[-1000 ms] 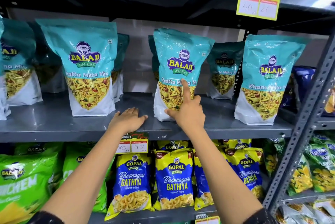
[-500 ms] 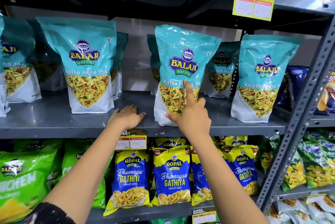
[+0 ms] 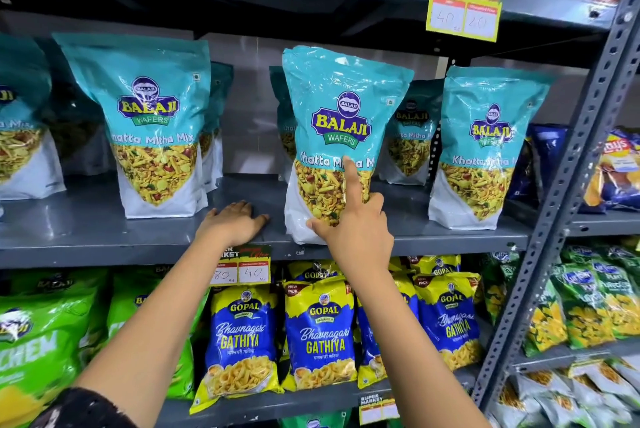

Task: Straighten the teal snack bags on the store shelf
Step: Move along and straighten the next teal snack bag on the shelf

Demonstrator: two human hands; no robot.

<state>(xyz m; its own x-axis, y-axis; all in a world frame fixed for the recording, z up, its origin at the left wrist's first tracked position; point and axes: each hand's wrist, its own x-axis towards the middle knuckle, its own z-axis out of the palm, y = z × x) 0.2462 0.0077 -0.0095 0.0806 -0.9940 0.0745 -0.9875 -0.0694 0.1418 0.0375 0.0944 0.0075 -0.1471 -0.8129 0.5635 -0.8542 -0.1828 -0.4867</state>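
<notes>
your right hand (image 3: 353,230) is resting against the lower front of the middle teal bag (image 3: 341,137), index finger stretched up over the printed snack window, thumb pressing the white base, the other fingers curled; it is steadying the bag, not closing around it. your left hand (image 3: 233,221) is lying flat and spread on the grey shelf (image 3: 86,230) just left of that bag, palm down, holding nothing.

the step in hand looks like squaring up this one bag: it is leaning with its top tipped to the right, and it is sitting nearer the shelf's front lip than its neighbours. the next move probably calls for a gentle push at the base while you are tipping the top back to upright (the film is thin and the filling loose, so a hard poke would likely just dent it), with the left hand coming in to catch the far side.

working outward from the middle bag: a second teal bag (image 3: 145,123) is standing well to its left, fairly upright, and a third (image 3: 485,147) is standing to its right, leaning slightly. more teal bags are sitting behind them in shadow. below the middle bag, blue and yellow packets (image 3: 320,330) are crowding the lower shelf, with green ones further left. a price tag (image 3: 240,266) is hanging from the shelf edge under your left hand. a perforated steel upright (image 3: 568,206) is bounding the bay on the right.
</notes>
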